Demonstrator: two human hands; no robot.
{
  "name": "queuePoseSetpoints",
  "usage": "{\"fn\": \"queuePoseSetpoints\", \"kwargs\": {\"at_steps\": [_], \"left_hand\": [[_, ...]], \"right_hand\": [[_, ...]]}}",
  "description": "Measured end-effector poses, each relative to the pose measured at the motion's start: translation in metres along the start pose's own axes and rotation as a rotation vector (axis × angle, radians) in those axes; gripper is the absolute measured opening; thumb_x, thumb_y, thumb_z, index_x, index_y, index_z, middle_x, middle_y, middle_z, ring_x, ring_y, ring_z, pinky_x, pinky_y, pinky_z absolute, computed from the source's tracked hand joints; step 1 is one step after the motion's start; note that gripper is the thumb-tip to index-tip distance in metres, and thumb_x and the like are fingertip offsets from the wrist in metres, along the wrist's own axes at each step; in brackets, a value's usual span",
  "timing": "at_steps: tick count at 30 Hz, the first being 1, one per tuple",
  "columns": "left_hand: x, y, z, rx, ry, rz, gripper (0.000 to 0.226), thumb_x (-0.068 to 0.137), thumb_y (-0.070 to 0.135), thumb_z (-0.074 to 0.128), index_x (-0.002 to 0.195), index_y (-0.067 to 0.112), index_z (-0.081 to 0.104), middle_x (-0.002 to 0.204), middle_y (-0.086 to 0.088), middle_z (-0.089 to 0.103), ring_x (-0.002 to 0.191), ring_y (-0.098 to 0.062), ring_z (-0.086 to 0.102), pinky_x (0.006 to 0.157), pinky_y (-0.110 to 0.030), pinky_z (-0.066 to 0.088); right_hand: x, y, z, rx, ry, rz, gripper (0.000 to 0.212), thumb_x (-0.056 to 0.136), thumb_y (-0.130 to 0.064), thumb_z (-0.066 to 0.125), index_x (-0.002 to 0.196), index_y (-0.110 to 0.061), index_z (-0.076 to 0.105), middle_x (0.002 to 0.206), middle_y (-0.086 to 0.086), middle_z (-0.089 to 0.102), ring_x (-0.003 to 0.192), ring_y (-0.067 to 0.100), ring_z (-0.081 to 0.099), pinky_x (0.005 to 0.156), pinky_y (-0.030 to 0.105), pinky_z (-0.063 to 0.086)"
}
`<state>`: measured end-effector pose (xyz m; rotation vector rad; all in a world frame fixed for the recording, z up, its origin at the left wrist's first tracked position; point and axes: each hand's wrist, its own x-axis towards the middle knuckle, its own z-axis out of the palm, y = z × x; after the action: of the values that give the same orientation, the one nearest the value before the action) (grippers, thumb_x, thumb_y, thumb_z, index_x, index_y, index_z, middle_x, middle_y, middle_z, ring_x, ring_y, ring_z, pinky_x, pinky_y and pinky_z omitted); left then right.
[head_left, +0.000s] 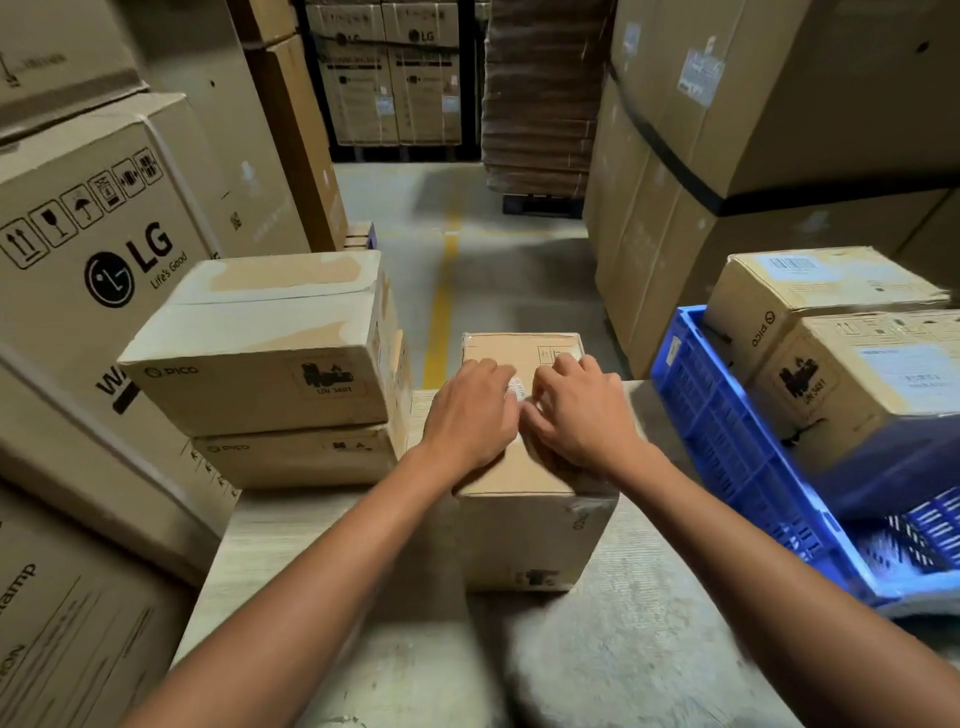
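Carton (535, 535) mid-worktop (337, 571), between stacked boxes (254, 353) and blue crate (727, 441). My left hand (470, 410) and right hand (582, 410) rest on its lid, fingers bent, meeting at a white sticker (517, 388); pinch or press, I cannot tell.

we read "lg life's good" on the big left carton (111, 244), "pico" and "un 3481" on the stacked box (260, 371).

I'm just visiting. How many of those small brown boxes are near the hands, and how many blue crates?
Small cardboard boxes: 5. Two are stacked at left, one lies under the left hand and right hand, and two sit in the crate.
Blue crate: 1
Total: 6
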<state>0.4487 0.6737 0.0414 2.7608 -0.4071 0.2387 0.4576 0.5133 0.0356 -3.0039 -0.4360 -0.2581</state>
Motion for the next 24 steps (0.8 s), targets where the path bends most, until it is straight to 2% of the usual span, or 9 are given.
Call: {"fn": "queuePoseSetpoints", "kwargs": {"at_steps": [3, 6, 9, 12, 15, 17, 20, 22, 24], "left_hand": [[0.013, -0.002, 0.008, -0.035, -0.082, 0.018, 0.044, 0.101, 0.023, 0.042, 0.142, 0.008, 0.050, 0.148, -0.012, 0.049, 0.138, -0.027, 0.041, 0.114, -0.038, 0.029], [0.019, -0.001, 0.015, -0.016, -0.014, 0.011, 0.033, 0.100, 0.022, 0.042, 0.121, 0.005, 0.062, 0.127, -0.014, 0.061, 0.122, -0.029, 0.052, 0.104, -0.038, 0.036], [0.021, -0.004, 0.022, -0.029, 0.060, 0.008, 0.028, 0.097, 0.024, 0.047, 0.109, 0.007, 0.066, 0.114, -0.010, 0.066, 0.109, -0.028, 0.059, 0.097, -0.038, 0.042], [0.019, -0.011, 0.030, -0.102, 0.108, -0.026, 0.036, 0.098, 0.028, 0.051, 0.126, 0.009, 0.064, 0.134, -0.010, 0.061, 0.129, -0.029, 0.052, 0.110, -0.040, 0.038], [0.006, -0.010, 0.029, -0.235, 0.222, -0.154, 0.058, 0.100, 0.036, 0.052, 0.152, 0.015, 0.038, 0.163, -0.007, 0.026, 0.152, -0.024, 0.017, 0.124, -0.042, 0.017], [-0.002, -0.011, 0.033, -0.469, 0.212, -0.374, 0.068, 0.100, 0.047, 0.049, 0.157, 0.018, 0.026, 0.166, -0.005, 0.017, 0.153, -0.022, 0.013, 0.124, -0.043, 0.014], [-0.021, -0.014, 0.034, -1.123, 0.045, -0.710, 0.089, 0.082, 0.084, 0.042, 0.149, 0.025, 0.044, 0.150, -0.003, 0.050, 0.138, -0.025, 0.047, 0.117, -0.050, 0.032], [-0.036, -0.011, 0.029, -1.473, -0.064, -0.753, 0.077, 0.086, 0.081, 0.036, 0.133, 0.026, 0.062, 0.129, -0.005, 0.068, 0.119, -0.029, 0.064, 0.109, -0.052, 0.043], [-0.045, -0.006, 0.024, -1.558, -0.065, -0.722, 0.068, 0.096, 0.072, 0.027, 0.127, 0.026, 0.067, 0.122, -0.006, 0.071, 0.114, -0.029, 0.067, 0.106, -0.052, 0.046]], "right_hand": [[0.007, 0.003, 0.010, 0.029, 0.046, 0.008, 0.041, 0.096, -0.053, 0.038, 0.108, -0.021, 0.060, 0.114, 0.002, 0.058, 0.107, 0.026, 0.052, 0.083, 0.045, 0.044], [0.007, 0.008, 0.014, 0.099, -0.013, -0.008, 0.054, 0.098, -0.052, 0.028, 0.127, -0.017, 0.058, 0.139, 0.004, 0.054, 0.131, 0.027, 0.045, 0.103, 0.049, 0.041], [0.010, 0.010, 0.012, 0.151, -0.042, -0.016, 0.048, 0.103, -0.047, 0.038, 0.135, -0.016, 0.056, 0.147, 0.005, 0.051, 0.140, 0.027, 0.037, 0.107, 0.045, 0.041], [0.007, 0.009, 0.015, 0.259, 0.045, 0.046, 0.046, 0.101, -0.045, 0.047, 0.134, -0.015, 0.057, 0.145, 0.006, 0.051, 0.138, 0.027, 0.039, 0.105, 0.042, 0.042], [-0.002, 0.015, 0.020, 0.483, 0.097, 0.392, 0.062, 0.096, -0.048, 0.057, 0.148, -0.018, 0.042, 0.158, 0.013, 0.034, 0.141, 0.032, 0.037, 0.108, 0.046, 0.040], [-0.016, 0.021, 0.023, 0.824, -0.036, 0.606, 0.068, 0.090, -0.063, 0.055, 0.144, -0.022, 0.046, 0.149, 0.010, 0.051, 0.130, 0.028, 0.054, 0.106, 0.050, 0.047], [-0.040, 0.020, 0.022, 1.154, -0.137, 0.606, 0.042, 0.096, -0.063, 0.043, 0.108, -0.031, 0.067, 0.105, -0.003, 0.075, 0.097, 0.017, 0.071, 0.094, 0.049, 0.056], [-0.052, 0.017, 0.017, 1.226, -0.095, 0.586, 0.048, 0.095, -0.069, 0.036, 0.103, -0.035, 0.069, 0.105, -0.007, 0.075, 0.100, 0.016, 0.070, 0.096, 0.049, 0.054], [-0.059, 0.014, 0.016, 1.282, -0.065, 0.581, 0.054, 0.089, -0.078, 0.030, 0.104, -0.043, 0.068, 0.114, -0.012, 0.072, 0.108, 0.015, 0.066, 0.102, 0.048, 0.049]]}}
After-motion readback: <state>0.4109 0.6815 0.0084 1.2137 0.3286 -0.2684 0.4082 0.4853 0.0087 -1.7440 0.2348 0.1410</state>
